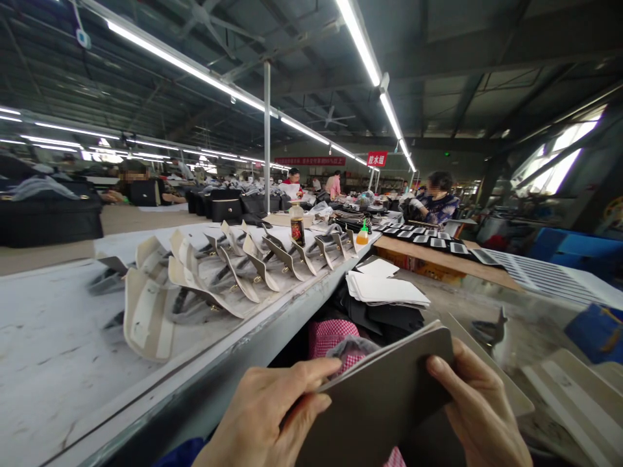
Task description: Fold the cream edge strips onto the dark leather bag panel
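Note:
Between my two hands is a dark grey-brown flat panel (374,402), tilted, with a pale layered edge along its top. My left hand (267,415) pinches its left corner, thumb in front and index finger along the upper edge. On the right side, my right hand (479,395) grips it with the thumb pressed on the front face and the fingers behind. Several curved beige-and-grey bag flaps (150,318) stand in rows on the table to the left, with small metal clasps. Beyond the panel lie stacked white sheets (387,288).
The long white table (53,344) runs away from me, its edge close to my left hand. A labelled bottle (296,224) and a small green-tipped orange bottle (363,235) stand on it. Loose beige pieces (574,402) lie at right. A person (438,201) works farther back.

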The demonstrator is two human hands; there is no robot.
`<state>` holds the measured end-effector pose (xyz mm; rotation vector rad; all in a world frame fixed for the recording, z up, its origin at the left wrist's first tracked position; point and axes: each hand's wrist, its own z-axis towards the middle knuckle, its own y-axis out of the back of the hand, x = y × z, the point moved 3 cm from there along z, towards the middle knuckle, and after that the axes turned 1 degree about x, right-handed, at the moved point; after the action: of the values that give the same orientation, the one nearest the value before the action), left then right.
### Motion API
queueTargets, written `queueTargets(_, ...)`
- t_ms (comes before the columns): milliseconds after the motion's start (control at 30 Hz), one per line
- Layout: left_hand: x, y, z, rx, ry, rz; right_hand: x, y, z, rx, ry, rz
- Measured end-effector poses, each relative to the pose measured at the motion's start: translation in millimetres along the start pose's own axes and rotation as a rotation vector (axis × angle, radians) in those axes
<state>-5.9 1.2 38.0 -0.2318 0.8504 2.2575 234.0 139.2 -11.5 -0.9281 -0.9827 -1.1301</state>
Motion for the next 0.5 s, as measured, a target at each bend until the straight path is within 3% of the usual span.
queueTargets(500,0.0,-1.4,3.7,-0.036,-0.179,0.017,-12.3,-10.5,11.3,0.007,0.02,0.12)
